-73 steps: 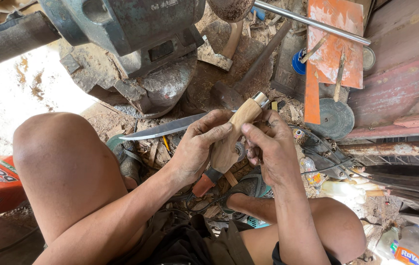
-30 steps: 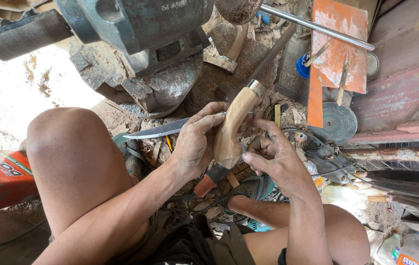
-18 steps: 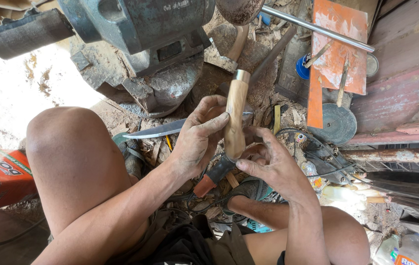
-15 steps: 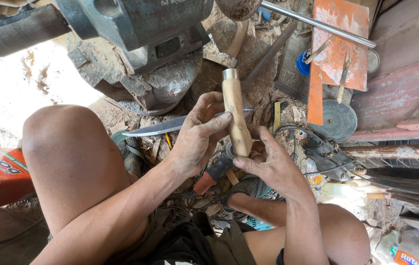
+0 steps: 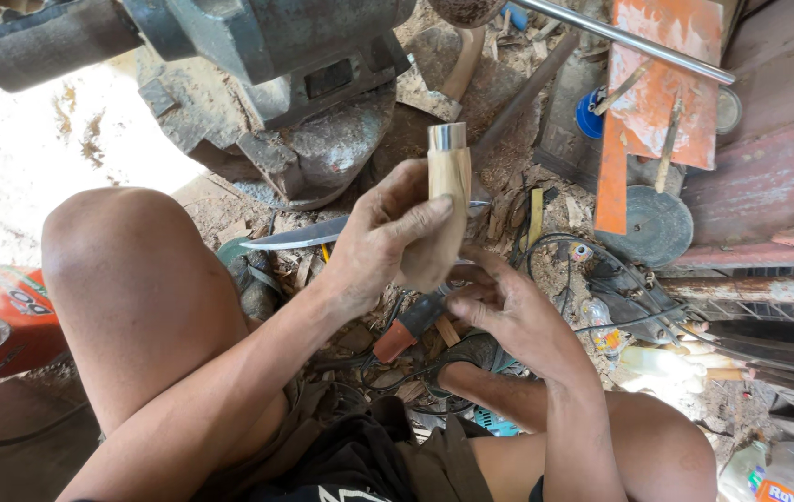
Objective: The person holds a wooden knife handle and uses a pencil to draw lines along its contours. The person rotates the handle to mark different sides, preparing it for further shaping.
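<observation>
Hands meet over a cluttered workshop floor, seen from above between the person's bare knees. The left hand point(image 5: 383, 246) has its fingers curled around a wooden knife handle point(image 5: 443, 209), thumb laid across its front, so the handle stands nearly upright with its metal collar point(image 5: 447, 137) at the top. The right hand point(image 5: 508, 311) sits just below and to the right, fingers half bent and touching the lower end of the handle; how firmly it grips there is hidden by the left hand.

A knife blade point(image 5: 295, 234) lies on the ground behind the left hand, pointing left, near the left knee point(image 5: 127, 242). A tool with a red grip point(image 5: 406, 330) lies beneath the hands among wood chips and black cables point(image 5: 592, 279). A heavy grey machine point(image 5: 267, 56) stands at the top, with an orange board point(image 5: 657, 84) and a steel rod point(image 5: 629, 37) to its right. A round metal disc point(image 5: 655, 225) rests below the board.
</observation>
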Demonstrator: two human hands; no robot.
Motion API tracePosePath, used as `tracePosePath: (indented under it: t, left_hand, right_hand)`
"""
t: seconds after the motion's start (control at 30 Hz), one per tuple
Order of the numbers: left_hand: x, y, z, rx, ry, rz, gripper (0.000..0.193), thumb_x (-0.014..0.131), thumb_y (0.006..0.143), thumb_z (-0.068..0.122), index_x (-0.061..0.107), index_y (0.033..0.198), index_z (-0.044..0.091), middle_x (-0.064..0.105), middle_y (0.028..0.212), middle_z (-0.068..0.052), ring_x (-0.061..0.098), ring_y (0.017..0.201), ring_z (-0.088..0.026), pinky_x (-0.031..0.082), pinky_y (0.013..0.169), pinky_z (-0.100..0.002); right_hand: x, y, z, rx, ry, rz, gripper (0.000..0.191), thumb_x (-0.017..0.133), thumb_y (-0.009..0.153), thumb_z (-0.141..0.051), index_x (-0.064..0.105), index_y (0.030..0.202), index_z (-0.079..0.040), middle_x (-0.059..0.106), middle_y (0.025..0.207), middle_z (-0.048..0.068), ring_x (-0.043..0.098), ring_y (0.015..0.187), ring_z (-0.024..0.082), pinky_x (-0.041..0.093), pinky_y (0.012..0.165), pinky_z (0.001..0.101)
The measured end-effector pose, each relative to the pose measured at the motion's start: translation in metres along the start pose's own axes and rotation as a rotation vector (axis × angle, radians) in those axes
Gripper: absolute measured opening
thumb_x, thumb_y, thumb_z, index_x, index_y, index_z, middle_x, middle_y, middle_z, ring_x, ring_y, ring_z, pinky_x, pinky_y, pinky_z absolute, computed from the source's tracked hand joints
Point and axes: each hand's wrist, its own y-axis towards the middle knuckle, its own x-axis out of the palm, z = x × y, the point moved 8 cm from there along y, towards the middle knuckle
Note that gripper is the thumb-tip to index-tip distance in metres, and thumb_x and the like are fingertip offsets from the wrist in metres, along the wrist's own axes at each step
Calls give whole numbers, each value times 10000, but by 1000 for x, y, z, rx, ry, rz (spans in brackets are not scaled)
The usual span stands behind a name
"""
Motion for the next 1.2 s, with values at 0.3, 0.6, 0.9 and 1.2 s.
tracePosePath:
  t: [0.3,0.6,0.9,1.2]
  left_hand:
    - [-49,-7,-32,-291,285,225,532,628,935,247,496,1421,75,642,1180,-146,651,1082,-219,565,941,-425]
    - [-91,-17,-45,-372,14,457,532,560,1001,325,461,1480,116,660,1111,-110,609,860,-170,556,738,-347]
    - [-70,-39,-9,-339,-330,448,467,582,1008,271,565,1407,29,678,1028,-121,659,728,-162,574,575,-309]
    - [-50,-38,7,-334,-606,322,414,450,1059,227,496,1399,-4,659,1005,-161,680,745,-197,605,575,-326]
  right_hand:
    - [-12,-3,3,202,-806,186,487,665,914,-331,589,1328,-86,706,1195,208,676,1124,391,522,928,502]
    - [-3,0,40,346,-875,16,483,648,926,-398,608,1325,-129,736,1066,209,710,1043,394,537,904,502]
    - [119,141,108,197,-180,-173,369,641,945,-302,668,1239,-80,762,1091,139,783,956,285,601,856,413]
    - [164,175,63,265,273,50,386,627,963,-294,631,1272,-61,730,1148,157,750,1007,299,597,859,424]
